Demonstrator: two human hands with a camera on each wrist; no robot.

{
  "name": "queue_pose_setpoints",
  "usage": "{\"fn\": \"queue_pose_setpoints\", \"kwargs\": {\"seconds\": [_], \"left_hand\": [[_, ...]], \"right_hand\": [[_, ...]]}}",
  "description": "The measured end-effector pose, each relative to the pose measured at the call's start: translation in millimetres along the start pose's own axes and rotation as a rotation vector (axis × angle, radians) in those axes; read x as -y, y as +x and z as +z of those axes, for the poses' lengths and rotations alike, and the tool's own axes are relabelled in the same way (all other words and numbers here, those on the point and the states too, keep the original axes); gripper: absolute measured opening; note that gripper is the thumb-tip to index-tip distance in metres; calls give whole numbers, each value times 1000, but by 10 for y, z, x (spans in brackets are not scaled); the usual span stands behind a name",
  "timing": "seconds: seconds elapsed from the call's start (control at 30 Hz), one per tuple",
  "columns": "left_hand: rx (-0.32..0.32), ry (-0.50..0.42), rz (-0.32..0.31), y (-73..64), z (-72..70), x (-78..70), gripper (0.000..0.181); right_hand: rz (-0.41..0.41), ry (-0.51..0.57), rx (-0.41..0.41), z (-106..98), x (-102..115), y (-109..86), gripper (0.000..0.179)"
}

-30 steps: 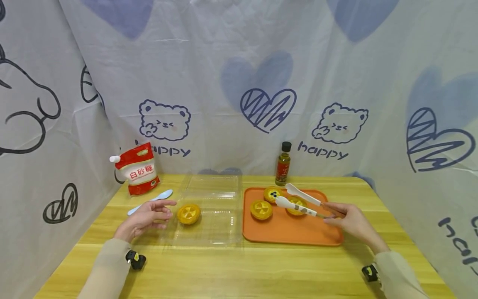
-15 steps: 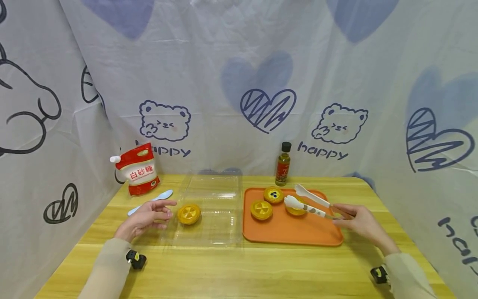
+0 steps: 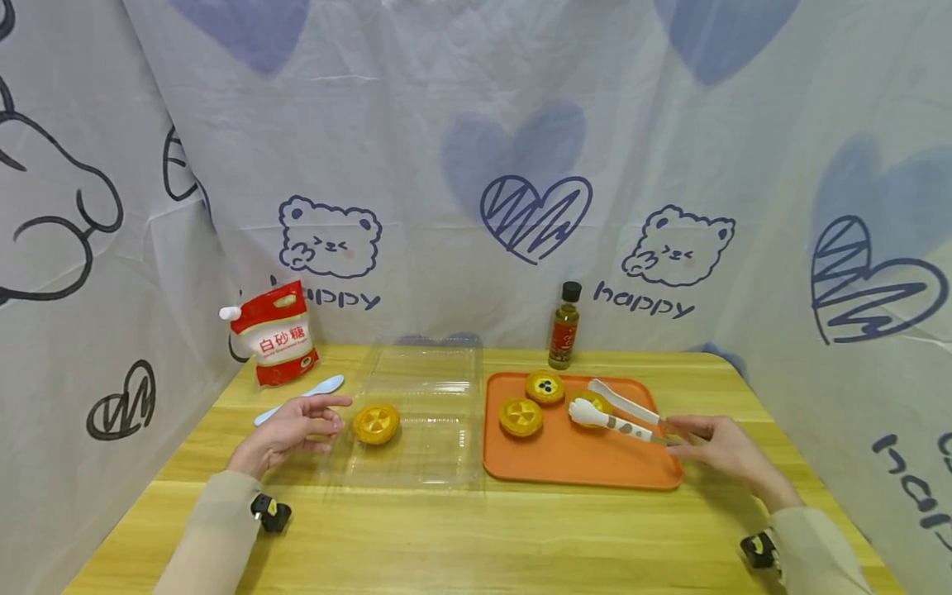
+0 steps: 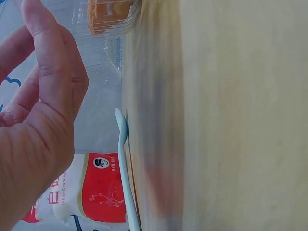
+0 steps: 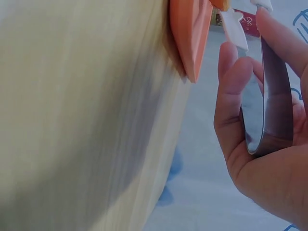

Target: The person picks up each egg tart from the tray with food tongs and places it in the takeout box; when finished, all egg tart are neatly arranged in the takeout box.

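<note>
In the head view my right hand [image 3: 717, 453] grips a pair of tongs [image 3: 630, 428] with white, brown-spotted tips. The tongs' tips are spread about an egg tart [image 3: 601, 402] on the orange tray [image 3: 573, 469], the front tip covering part of it. The right wrist view shows the tongs' bent metal end [image 5: 276, 110] within my curled fingers. My left hand [image 3: 290, 431] hovers with loose fingers at the left side of a clear plastic box [image 3: 446, 457], apparently holding nothing; I cannot tell whether it touches the box. Another egg tart [image 3: 376, 424] sits inside the box.
Two more tarts share the tray: one plain [image 3: 521, 418], one with dark berries [image 3: 545, 387]. A small bottle [image 3: 563, 330] stands behind it. A sugar bag [image 3: 278, 335] and a pale blue spoon [image 3: 325, 387] are at the left.
My right hand has drawn the tongs to the right and lower, from near the berry tart to about the tray's right-hand tart. My left hand has stayed put.
</note>
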State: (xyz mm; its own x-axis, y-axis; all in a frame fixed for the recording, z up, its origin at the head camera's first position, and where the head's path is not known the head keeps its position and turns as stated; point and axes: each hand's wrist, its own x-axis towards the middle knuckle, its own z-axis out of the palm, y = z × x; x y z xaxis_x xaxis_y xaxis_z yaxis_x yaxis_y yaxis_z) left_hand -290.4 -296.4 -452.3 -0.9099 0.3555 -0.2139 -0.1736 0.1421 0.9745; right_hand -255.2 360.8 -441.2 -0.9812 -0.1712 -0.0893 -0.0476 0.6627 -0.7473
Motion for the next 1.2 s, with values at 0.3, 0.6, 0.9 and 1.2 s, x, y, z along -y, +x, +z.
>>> {"fn": "queue_pose_setpoints", "kwargs": {"seconds": [0.3,0.6,0.9,1.2], "left_hand": [[-12,2,-7,-7,-10,-9,56],[-30,2,-16,-17,-24,-11,58],[-43,-3,-19,-11,-22,-15,58],[-32,-7,-18,-4,5,-4,58]], "right_hand": [[-47,-20,-23,12,-47,28,63],[-72,-138,-84,28,-19,64,56],[-95,-200,-161,62,-5,82,46],[-69,-130,-153,135,46,23,46]]}}
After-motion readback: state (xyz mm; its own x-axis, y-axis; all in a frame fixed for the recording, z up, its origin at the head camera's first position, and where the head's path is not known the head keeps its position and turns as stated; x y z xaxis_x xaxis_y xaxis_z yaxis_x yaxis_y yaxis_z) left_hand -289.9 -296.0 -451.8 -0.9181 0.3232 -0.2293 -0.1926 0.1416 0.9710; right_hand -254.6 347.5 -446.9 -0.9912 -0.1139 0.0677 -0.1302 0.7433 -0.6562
